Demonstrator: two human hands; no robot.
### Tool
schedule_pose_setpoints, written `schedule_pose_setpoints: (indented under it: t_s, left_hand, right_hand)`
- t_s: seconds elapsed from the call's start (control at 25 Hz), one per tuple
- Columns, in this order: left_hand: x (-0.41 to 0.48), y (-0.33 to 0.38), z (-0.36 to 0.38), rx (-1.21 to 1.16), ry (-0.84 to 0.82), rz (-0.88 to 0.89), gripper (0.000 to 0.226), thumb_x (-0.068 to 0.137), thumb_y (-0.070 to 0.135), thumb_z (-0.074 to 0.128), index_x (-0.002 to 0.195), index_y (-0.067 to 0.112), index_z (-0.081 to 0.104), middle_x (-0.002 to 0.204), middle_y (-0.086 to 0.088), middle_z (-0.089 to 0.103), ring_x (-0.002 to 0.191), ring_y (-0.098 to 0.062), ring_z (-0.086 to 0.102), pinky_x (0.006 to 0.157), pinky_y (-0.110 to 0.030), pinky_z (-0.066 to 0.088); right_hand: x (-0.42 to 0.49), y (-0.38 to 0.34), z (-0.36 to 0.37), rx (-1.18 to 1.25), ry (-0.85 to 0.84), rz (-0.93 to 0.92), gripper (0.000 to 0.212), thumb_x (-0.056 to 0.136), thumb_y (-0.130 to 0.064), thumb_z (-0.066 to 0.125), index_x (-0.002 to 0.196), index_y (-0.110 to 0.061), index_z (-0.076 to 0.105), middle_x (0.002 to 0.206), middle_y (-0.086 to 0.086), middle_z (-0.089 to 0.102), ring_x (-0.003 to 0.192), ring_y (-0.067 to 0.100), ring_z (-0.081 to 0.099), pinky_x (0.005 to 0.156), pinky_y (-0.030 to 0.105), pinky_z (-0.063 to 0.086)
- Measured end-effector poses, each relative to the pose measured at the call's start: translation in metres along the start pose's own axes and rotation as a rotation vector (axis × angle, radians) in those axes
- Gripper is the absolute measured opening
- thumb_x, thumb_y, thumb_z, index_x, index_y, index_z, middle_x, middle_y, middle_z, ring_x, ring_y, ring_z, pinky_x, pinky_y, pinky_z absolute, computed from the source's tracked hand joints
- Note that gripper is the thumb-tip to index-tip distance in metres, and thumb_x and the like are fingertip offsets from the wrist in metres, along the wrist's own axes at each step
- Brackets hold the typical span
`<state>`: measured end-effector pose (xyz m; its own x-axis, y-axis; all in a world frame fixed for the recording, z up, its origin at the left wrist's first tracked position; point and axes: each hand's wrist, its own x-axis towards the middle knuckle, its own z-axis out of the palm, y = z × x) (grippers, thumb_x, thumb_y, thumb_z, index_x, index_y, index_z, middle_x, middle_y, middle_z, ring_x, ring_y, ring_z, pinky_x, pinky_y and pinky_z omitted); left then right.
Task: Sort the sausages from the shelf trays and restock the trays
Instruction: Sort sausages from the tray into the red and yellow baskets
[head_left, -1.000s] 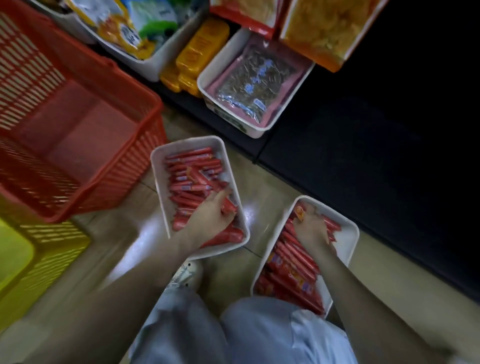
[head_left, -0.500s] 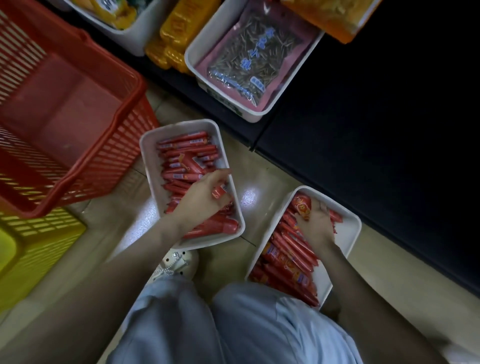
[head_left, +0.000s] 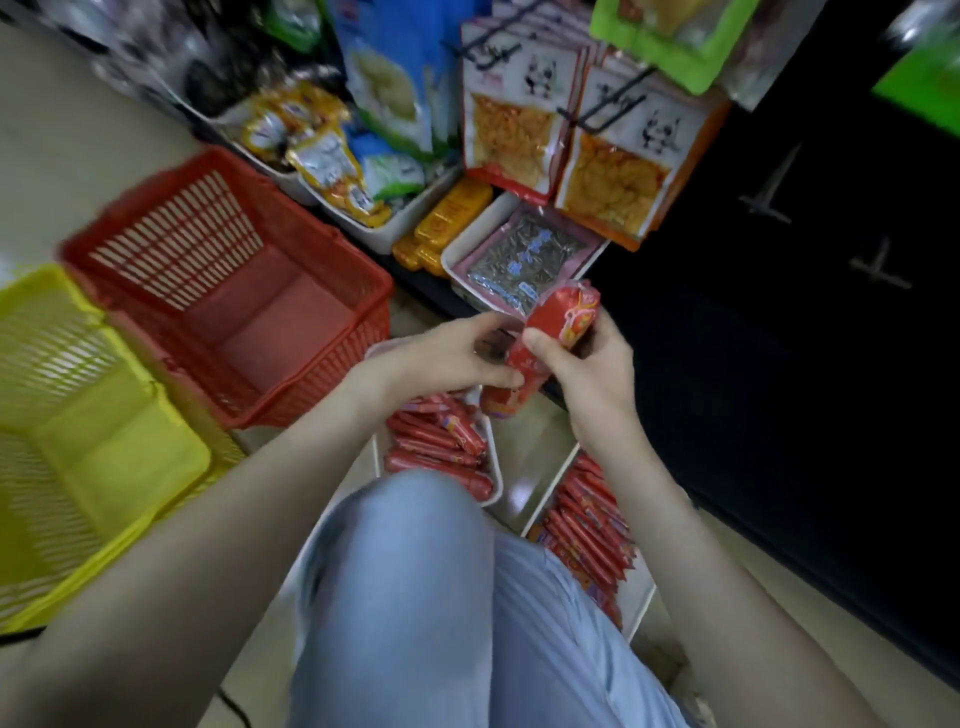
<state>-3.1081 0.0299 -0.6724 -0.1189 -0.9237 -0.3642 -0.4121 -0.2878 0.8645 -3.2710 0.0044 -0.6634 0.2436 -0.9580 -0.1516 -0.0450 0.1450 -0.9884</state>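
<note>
Black shelving (head_left: 779, 364) occupies the right side of the aisle, its foot running along the tiled floor (head_left: 524, 462). A yellow slatted plastic basket (head_left: 78, 441) stands on the floor at the left edge of view. A red slatted plastic basket (head_left: 223, 291) stands against its far side, close to the shelf foot.

One person is crouched at the near centre, with a knee in pale blue trousers (head_left: 415, 597) raised in front.

Two white rectangular trays lie on the floor between the knee and the shelving. The left white tray (head_left: 497, 470) sits just beside the red basket, partly hidden by the knee and left forearm. The right white tray (head_left: 545, 496) lies nearer the shelf foot, partly under the right forearm. Both carry thin red sausages (head_left: 441, 441), stacked roughly parallel. A strip of bare floor separates the trays.

Orange snack bags (head_left: 613, 171) hang on hooks above the lower shelf. On that shelf sits a pink-edged seed packet (head_left: 524, 265) in its own white tray, with yellow packets (head_left: 447, 223) beside it.

Both hands are raised above the floor trays and hold one thick red sausage in a printed wrapper (head_left: 558, 332), tilted with its upper end toward the shelving. The left hand (head_left: 441, 358) pinches its lower half between thumb and fingertips. The right hand (head_left: 587, 374) has its fingers curled behind the middle and its thumb pressed on the front.
</note>
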Motion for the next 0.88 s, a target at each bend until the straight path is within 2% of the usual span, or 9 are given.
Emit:
schedule_pose_setpoints:
  t_s: [0.12, 0.2, 0.28, 0.4, 0.52, 0.6, 0.68, 0.72, 0.88]
  left_hand:
    - [-0.045, 0.022, -0.011, 0.200, 0.197, 0.023, 0.044, 0.076, 0.030, 0.077, 0.115, 0.025, 0.058, 0.105, 0.006, 0.068, 0.096, -0.008, 0.063, 0.078, -0.017, 0.046]
    - [-0.082, 0.029, -0.019, 0.249, 0.352, 0.024, 0.034, 0.075, 0.033, 0.077, 0.104, 0.027, 0.060, 0.091, 0.008, 0.067, 0.085, -0.008, 0.062, 0.066, -0.016, 0.042]
    - [-0.116, 0.028, -0.029, 0.315, 0.474, 0.004, 0.029, 0.074, 0.038, 0.076, 0.093, 0.026, 0.058, 0.074, 0.011, 0.060, 0.075, -0.009, 0.058, 0.057, -0.017, 0.036]
    - [-0.161, 0.010, -0.051, 0.373, 0.598, -0.085, 0.037, 0.073, 0.044, 0.074, 0.098, 0.017, 0.065, 0.077, 0.006, 0.064, 0.077, -0.016, 0.062, 0.063, -0.030, 0.042]
    - [-0.197, -0.027, -0.078, 0.287, 0.668, -0.194, 0.033, 0.071, 0.042, 0.077, 0.092, 0.018, 0.066, 0.073, 0.009, 0.063, 0.071, -0.010, 0.060, 0.062, -0.026, 0.043]
    - [-0.216, -0.069, -0.100, 0.042, 0.668, -0.202, 0.039, 0.070, 0.039, 0.079, 0.099, 0.018, 0.065, 0.081, 0.011, 0.068, 0.077, -0.007, 0.063, 0.072, -0.024, 0.049]
    - [-0.232, -0.114, -0.118, -0.242, 0.722, -0.184, 0.038, 0.076, 0.028, 0.077, 0.109, 0.019, 0.061, 0.104, 0.000, 0.071, 0.099, -0.013, 0.066, 0.091, -0.032, 0.051]
    - [-0.237, -0.131, -0.124, -0.274, 0.775, -0.204, 0.038, 0.081, 0.024, 0.074, 0.116, 0.019, 0.060, 0.110, -0.004, 0.069, 0.104, -0.016, 0.065, 0.095, -0.033, 0.050]
    - [-0.219, -0.194, -0.153, 0.125, 0.872, -0.355, 0.043, 0.090, 0.028, 0.061, 0.132, 0.020, 0.051, 0.127, -0.004, 0.059, 0.116, -0.021, 0.056, 0.096, -0.028, 0.040]
  right_hand:
    - [-0.017, -0.044, 0.029, 0.172, -0.052, -0.074, 0.030, 0.080, -0.005, 0.072, 0.103, -0.022, 0.061, 0.095, -0.004, 0.069, 0.090, 0.008, 0.066, 0.081, 0.026, 0.053]
    - [-0.030, -0.059, 0.050, 0.149, -0.150, -0.082, 0.032, 0.082, -0.007, 0.070, 0.108, -0.021, 0.057, 0.096, -0.004, 0.067, 0.088, 0.005, 0.065, 0.080, 0.027, 0.054]
    - [-0.041, -0.062, 0.073, 0.042, -0.289, -0.061, 0.030, 0.083, -0.010, 0.070, 0.108, -0.021, 0.056, 0.097, -0.003, 0.067, 0.090, 0.009, 0.065, 0.088, 0.035, 0.053]
    - [-0.053, -0.062, 0.114, -0.067, -0.518, 0.003, 0.024, 0.085, -0.014, 0.069, 0.104, -0.022, 0.058, 0.100, -0.001, 0.068, 0.096, 0.014, 0.066, 0.088, 0.037, 0.054]
    - [-0.057, -0.061, 0.168, -0.191, -0.667, 0.020, 0.028, 0.085, -0.019, 0.070, 0.110, -0.015, 0.059, 0.104, 0.006, 0.069, 0.098, 0.020, 0.067, 0.081, 0.036, 0.057]
    - [-0.055, -0.048, 0.215, -0.258, -0.710, 0.009, 0.020, 0.084, -0.022, 0.071, 0.101, -0.019, 0.061, 0.098, 0.005, 0.070, 0.093, 0.021, 0.068, 0.083, 0.040, 0.057]
    - [-0.050, -0.027, 0.263, -0.292, -0.737, 0.005, 0.020, 0.082, -0.026, 0.073, 0.098, -0.024, 0.062, 0.098, 0.002, 0.071, 0.094, 0.020, 0.068, 0.088, 0.045, 0.054]
    - [-0.044, -0.018, 0.281, -0.300, -0.730, -0.003, 0.025, 0.080, -0.027, 0.074, 0.101, -0.023, 0.062, 0.099, 0.001, 0.071, 0.096, 0.019, 0.068, 0.090, 0.046, 0.053]
    - [0.004, 0.017, 0.335, -0.405, -0.679, -0.080, 0.033, 0.081, -0.019, 0.074, 0.109, -0.016, 0.058, 0.101, -0.001, 0.068, 0.099, 0.016, 0.065, 0.092, 0.037, 0.051]
